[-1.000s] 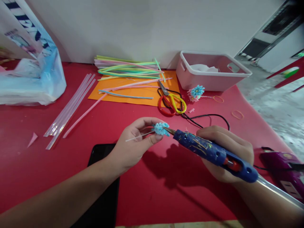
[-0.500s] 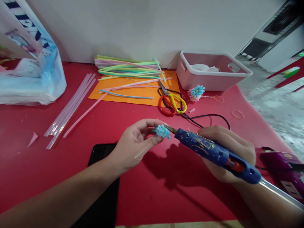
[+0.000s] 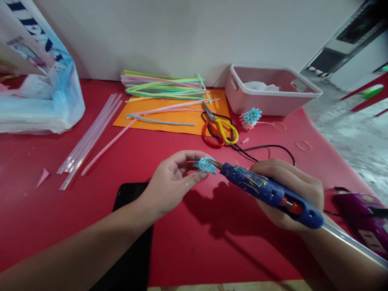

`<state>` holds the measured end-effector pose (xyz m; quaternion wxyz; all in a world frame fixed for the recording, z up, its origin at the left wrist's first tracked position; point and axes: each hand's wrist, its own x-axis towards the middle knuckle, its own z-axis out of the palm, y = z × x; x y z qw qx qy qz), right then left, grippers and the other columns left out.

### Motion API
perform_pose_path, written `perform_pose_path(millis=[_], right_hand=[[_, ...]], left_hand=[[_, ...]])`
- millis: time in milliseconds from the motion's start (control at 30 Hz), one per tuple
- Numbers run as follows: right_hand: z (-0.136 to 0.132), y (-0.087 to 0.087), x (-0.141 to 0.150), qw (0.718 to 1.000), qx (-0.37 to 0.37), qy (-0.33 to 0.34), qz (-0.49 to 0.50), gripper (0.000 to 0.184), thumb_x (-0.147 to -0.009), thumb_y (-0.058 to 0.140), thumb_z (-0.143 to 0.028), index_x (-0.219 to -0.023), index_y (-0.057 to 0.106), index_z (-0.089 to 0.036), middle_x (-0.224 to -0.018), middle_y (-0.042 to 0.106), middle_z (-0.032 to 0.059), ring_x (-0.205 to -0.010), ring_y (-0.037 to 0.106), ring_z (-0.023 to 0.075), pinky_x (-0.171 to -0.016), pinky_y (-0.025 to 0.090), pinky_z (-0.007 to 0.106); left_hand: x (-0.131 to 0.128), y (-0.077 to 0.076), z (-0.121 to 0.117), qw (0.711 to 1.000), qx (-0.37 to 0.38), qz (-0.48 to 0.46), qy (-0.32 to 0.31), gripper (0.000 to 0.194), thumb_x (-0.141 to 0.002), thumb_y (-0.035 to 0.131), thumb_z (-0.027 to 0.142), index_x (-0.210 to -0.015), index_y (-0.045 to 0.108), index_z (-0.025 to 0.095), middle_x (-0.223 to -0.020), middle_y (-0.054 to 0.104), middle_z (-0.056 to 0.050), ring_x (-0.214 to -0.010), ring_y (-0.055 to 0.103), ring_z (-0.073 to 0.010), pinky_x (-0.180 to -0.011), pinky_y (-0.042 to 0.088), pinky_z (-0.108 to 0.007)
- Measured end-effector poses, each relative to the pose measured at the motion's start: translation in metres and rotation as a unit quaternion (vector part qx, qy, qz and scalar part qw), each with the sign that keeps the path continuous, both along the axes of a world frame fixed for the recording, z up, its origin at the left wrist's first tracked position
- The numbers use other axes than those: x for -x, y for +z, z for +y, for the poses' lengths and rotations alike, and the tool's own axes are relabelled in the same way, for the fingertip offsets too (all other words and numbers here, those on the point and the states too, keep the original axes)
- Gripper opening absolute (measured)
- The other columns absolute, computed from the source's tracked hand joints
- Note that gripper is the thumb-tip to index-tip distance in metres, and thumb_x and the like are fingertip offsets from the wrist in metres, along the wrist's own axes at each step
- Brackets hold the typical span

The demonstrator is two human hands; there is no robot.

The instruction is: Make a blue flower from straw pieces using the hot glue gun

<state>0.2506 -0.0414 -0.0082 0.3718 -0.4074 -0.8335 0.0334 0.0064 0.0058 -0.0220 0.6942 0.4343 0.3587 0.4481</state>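
Observation:
Between the thumb and fingers of my left hand (image 3: 172,178) is a small light-blue pipe-cleaner flower (image 3: 205,165). My right hand (image 3: 291,190) is wrapped round a blue glue gun (image 3: 257,184), its body smeared with dried residue. The metal nozzle (image 3: 216,163) points left and meets the face of the flower. A clear glue stick (image 3: 353,242) runs out of the gun's back end. Some fingers of my right hand are hidden behind the gun.
Scissors (image 3: 220,127) and colored pipe cleaners (image 3: 163,87) lie on orange paper (image 3: 172,128). Clear glue sticks (image 3: 91,139) and a plastic bag (image 3: 45,101) are left. A pink basket (image 3: 273,103), finished flowers (image 3: 252,116), black cord (image 3: 266,146), purple box (image 3: 360,214) and black phone (image 3: 133,238) surround my hands.
The glue gun has shifted slightly left, bringing its nozzle from the flower's edge onto its face. My left hand and the flower have barely moved.

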Motion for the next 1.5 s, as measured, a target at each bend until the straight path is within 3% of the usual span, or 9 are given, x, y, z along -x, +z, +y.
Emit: perform_pose_path(millis=[367,733,1000,1500], right_hand=[[-0.0013,0.0014,-0.0003,1.0,-0.007,0.019,-0.001,0.025,-0.08,0.061,-0.018,-0.105,0.059,-0.016,-0.09,0.066,0.0087,-0.08,0.066,0.0176,-0.071,0.055,0.028],[0.0003,0.0021,0.0014,1.0,0.006,0.018,-0.007,0.028,-0.078,0.059,-0.016,-0.106,0.058,-0.019,-0.089,0.067,0.0081,-0.079,0.068,0.0199,-0.07,0.056,0.031],[0.0005,0.0024,0.0024,1.0,-0.005,0.014,-0.006,0.029,-0.077,0.06,-0.015,-0.106,0.057,-0.019,-0.088,0.067,0.0087,-0.079,0.067,0.02,-0.07,0.055,0.03],[0.0002,0.0037,-0.0009,1.0,0.0,0.022,-0.019,0.03,-0.079,0.059,-0.017,-0.108,0.058,-0.022,-0.09,0.068,0.0071,-0.079,0.069,0.0208,-0.069,0.057,0.032]], left_hand=[[0.0013,0.0014,-0.0023,1.0,0.013,-0.023,-0.007,0.029,-0.072,0.086,0.015,-0.093,0.068,0.021,-0.092,0.076,0.004,-0.086,0.069,-0.0066,-0.08,0.053,-0.017],[0.0013,0.0003,-0.0018,1.0,0.003,0.007,0.015,0.033,-0.069,0.089,0.018,-0.09,0.065,0.02,-0.086,0.072,0.005,-0.08,0.067,-0.0072,-0.077,0.052,-0.02],[0.0013,0.0019,-0.0012,1.0,0.006,0.026,0.017,0.037,-0.068,0.09,0.02,-0.102,0.074,0.023,-0.094,0.076,0.003,-0.086,0.068,-0.0079,-0.08,0.053,-0.019],[0.0025,0.0038,-0.0009,0.997,0.079,-0.022,-0.012,0.031,-0.066,0.092,0.019,-0.094,0.08,0.023,-0.092,0.081,0.001,-0.083,0.072,-0.0081,-0.078,0.055,-0.016]])
